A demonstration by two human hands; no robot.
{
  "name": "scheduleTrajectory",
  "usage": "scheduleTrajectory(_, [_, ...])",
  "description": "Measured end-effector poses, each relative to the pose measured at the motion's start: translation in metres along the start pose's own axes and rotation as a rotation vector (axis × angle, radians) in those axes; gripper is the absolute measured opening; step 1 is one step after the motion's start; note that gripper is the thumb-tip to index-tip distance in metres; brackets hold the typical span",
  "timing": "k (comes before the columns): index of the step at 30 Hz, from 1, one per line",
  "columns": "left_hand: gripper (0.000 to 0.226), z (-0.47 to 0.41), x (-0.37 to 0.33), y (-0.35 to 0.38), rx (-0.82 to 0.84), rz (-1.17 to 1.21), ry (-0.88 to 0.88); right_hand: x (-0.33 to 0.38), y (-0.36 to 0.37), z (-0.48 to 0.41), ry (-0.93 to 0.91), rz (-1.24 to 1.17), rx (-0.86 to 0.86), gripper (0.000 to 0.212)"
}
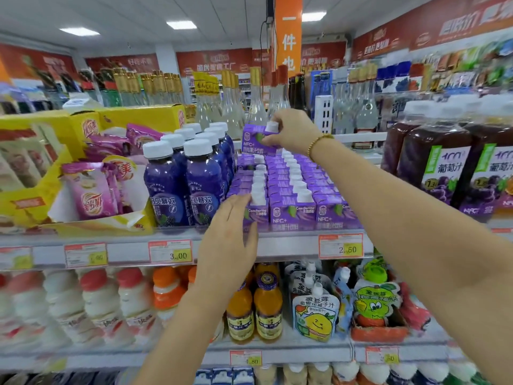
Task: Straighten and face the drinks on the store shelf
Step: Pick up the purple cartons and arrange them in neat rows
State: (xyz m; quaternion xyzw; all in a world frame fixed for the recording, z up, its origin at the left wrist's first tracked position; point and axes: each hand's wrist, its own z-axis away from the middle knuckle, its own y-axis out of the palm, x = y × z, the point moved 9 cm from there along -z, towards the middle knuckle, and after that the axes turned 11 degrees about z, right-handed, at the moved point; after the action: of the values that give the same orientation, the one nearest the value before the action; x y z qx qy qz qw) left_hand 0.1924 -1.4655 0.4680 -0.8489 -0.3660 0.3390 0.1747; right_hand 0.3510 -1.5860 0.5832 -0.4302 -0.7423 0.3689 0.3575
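Nearest, left hand (227, 237) flat on front cartons (294, 212); right hand (294, 132) grips raised carton (256, 143) beside blue bottles (166, 184)

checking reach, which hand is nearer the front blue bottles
Left: left hand touches the front purple carton beside the front blue bottles; right hand grips a raised purple carton farther back.

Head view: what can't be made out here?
- Label of the front-left carton: partly covered by the left hand.
- Right side of the lifted carton: hidden by the right hand pinching it.
- Rear right of the carton rows: behind the right forearm.
- Labels of the white bottles, lower shelf: blurred.
- Rightmost of the grape juice bottles: cut by the frame edge.
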Motion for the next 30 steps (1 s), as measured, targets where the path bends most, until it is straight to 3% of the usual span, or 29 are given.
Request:
scheduleTrajectory(3, [0.044, 0.000, 0.003, 0.001, -0.013, 0.028, 0.006, 0.010, 0.026, -0.015, -0.021, -0.005, 0.109, 0.048])
scheduleTrajectory(11, [0.043, 0.000, 0.006, 0.001, -0.037, 0.026, 0.038, 0.012, 0.052, -0.029, -0.032, 0.031, 0.258, 0.049])
scheduleTrajectory(17, [0.041, 0.001, 0.006, 0.003, -0.058, 0.013, 0.037, 0.004, 0.074, -0.030, -0.035, 0.129, 0.413, 0.027])
scheduleTrajectory(30, [0.040, 0.000, 0.008, 0.002, -0.052, 0.044, -0.007, -0.012, 0.087, -0.054, 0.078, 0.158, 0.372, 0.032])
